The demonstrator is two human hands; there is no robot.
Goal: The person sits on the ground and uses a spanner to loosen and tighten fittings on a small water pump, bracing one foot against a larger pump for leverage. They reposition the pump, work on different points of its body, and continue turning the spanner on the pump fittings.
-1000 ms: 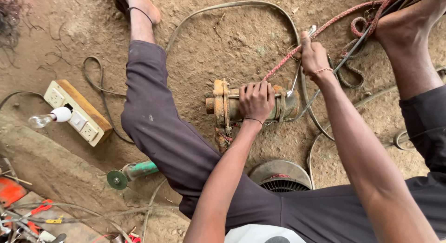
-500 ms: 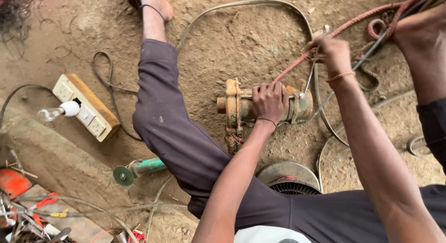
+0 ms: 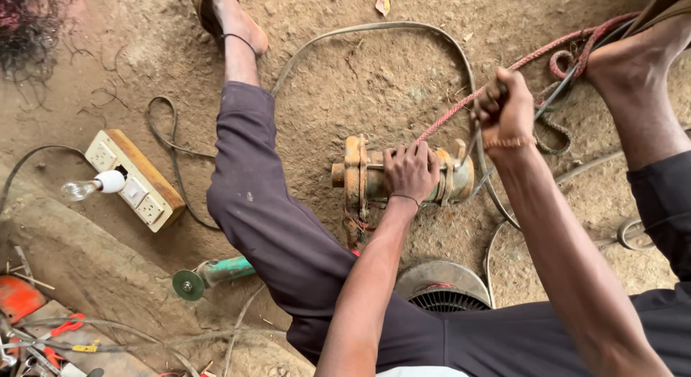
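A: Pump sits on the dirt between the legs. Left hand flat on its body, fingers spread.
B: Right hand fisted on a thin tool. Pump looks heavy, rusty; grip the flanges.

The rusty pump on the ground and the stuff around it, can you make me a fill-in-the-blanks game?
1. The left hand rests on top of the rusty ____, which lies on the dirt.
2. The right hand grips a thin metal tool beside a rope coloured ____.
3. A light ____ sticks out of the wooden socket board.
4. The angle grinder has a handle coloured ____.

Missing words: pump, red, bulb, green.
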